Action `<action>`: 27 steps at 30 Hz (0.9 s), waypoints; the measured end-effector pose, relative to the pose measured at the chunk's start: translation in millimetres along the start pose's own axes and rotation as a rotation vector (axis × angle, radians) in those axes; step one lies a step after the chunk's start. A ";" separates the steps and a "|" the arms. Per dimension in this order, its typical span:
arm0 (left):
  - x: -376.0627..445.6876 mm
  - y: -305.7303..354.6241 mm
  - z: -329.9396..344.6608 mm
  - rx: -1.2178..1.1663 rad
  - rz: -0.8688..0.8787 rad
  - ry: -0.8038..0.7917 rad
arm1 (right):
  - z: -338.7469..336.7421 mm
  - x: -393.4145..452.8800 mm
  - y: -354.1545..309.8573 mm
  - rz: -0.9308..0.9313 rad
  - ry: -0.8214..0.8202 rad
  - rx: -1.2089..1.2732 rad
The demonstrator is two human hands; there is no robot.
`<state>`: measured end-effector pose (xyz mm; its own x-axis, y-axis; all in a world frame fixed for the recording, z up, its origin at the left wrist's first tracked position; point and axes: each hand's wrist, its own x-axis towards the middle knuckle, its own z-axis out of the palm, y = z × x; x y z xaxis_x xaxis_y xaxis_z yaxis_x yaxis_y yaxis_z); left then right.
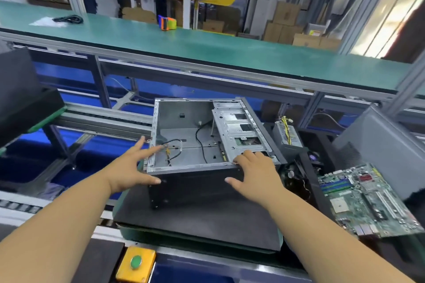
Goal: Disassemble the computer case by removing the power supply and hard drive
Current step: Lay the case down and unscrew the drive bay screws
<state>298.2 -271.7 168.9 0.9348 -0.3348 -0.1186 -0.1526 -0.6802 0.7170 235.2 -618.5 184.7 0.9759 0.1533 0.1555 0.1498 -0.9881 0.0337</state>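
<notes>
While the fingers of the left hand [132, 163] lie spread and nearly straight against the near left corner of the computer case [195, 145], its thumb presses the black front wall, so this hand braces rather than grips. The right hand [253, 174] has its fingers bent over the near top rim by the drive cage [241, 131], thumb on the same black wall; it holds the rim lightly.

The case sits open side up on a dark pallet [202, 218] on the conveyor. Its main bay looks stripped, with only loose black cables [200, 140] lying inside. A power supply [288, 134] already lies outside, just right of the case, and a motherboard [365, 200] rests farther right. Whether a hard drive remains in the cage I cannot tell.

The risks, as I judge them: bare fingertips on thin sheet-metal edges may get cut if the case slides. A lift from one side only could tip it. The dangling cables could snag on the frame, and a shove to the right would knock the power supply or the motherboard.
</notes>
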 end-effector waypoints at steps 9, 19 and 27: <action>2.7 -16.6 -8.1 0.125 -0.089 0.399 | -13.3 19.6 16.8 -0.029 -0.040 0.264; 4.1 53.3 41.1 0.215 0.022 0.384 | -8.4 38.9 64.1 0.177 -0.124 0.274; 32.1 90.2 94.7 0.438 -0.221 0.200 | 10.6 14.0 69.6 0.178 -0.036 0.566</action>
<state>284.0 -405.6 164.7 0.9963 -0.0507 -0.0701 -0.0247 -0.9435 0.3306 261.0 -685.3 178.8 0.9970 -0.0064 0.0766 0.0347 -0.8515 -0.5231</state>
